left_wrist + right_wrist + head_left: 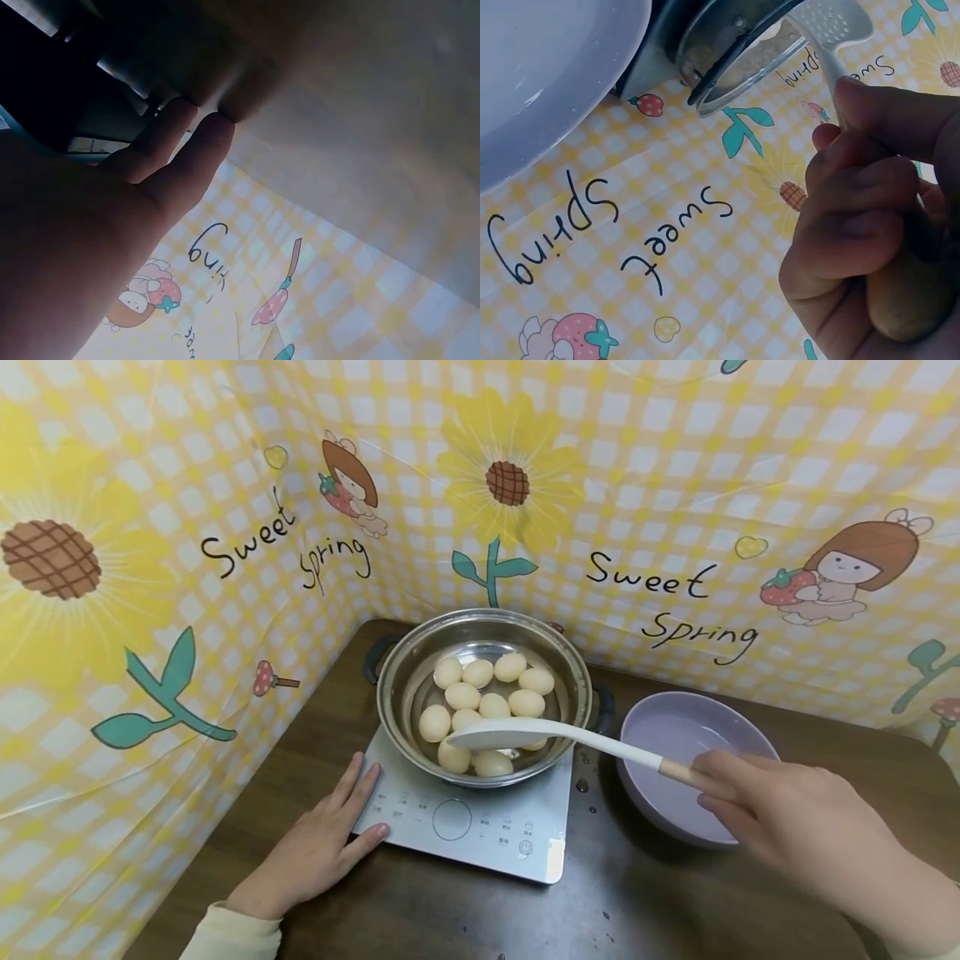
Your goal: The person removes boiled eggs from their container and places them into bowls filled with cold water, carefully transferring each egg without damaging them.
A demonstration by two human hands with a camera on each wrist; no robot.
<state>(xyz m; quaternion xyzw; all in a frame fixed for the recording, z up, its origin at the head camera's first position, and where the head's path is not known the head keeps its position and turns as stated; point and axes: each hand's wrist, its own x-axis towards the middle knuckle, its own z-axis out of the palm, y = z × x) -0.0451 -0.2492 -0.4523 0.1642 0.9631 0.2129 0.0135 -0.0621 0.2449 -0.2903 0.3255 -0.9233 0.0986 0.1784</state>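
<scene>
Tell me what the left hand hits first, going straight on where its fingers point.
The left hand would probably meet the steel pot at its near-left side; the overhead angle leaves the gap unclear.

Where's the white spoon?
In the head view, the spoon is in the right hand, its head over eggs in the pot, left of the purple bowl.

Around the steel pot (401, 685), we meet the checked cloth (555, 577) as a wall at twelve o'clock. The perforated spoon (540, 725) crosses the rim toward four, where the right hand (802, 818) and lilac bowl (675, 727) block us. The left hand (315, 847) obstructs eight. We can pass over the tabletop (622, 893) at five.
</scene>
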